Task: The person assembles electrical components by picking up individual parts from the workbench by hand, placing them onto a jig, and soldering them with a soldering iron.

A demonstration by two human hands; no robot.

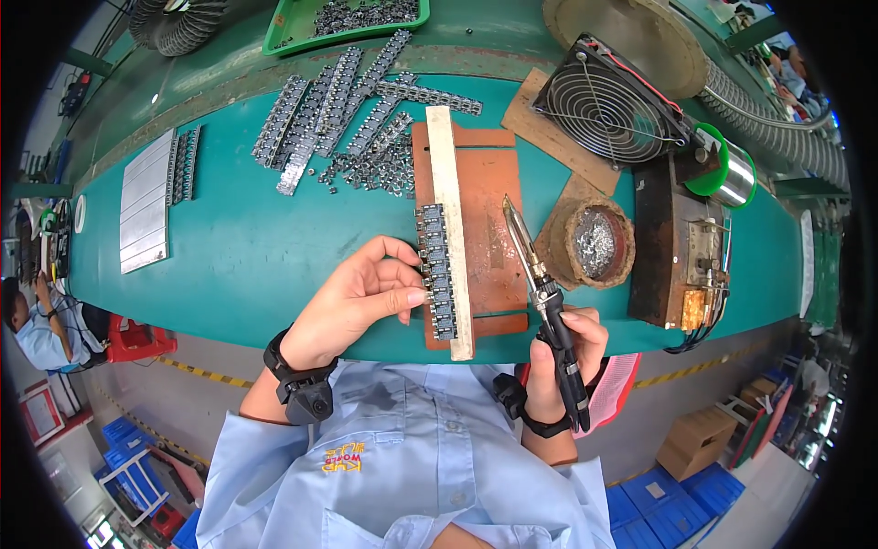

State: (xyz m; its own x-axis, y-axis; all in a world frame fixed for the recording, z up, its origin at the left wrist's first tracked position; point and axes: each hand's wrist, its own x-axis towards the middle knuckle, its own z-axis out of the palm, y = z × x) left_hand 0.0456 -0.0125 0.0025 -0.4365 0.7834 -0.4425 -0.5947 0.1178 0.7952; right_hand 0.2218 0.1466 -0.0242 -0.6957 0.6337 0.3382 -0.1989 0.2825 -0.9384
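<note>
My left hand (361,288) is curled at the left edge of a strip of small dark circuit boards (439,284), its thumb and fingers closed against that edge. The strip lies upright along a pale bar (446,183), which rests on a reddish-brown board (494,220). In my right hand (572,352) is a soldering iron (555,325) with a black handle. Its metal tip points up and away, over the right part of the brown board and apart from the strip.
Beyond the board lie metal-cased part strips (320,114) and a heap of loose parts (375,165). A green tray (347,32) stands behind. On the right are a round pot (567,242), a fan (608,105), a solder spool (732,178) and a dark box (663,242).
</note>
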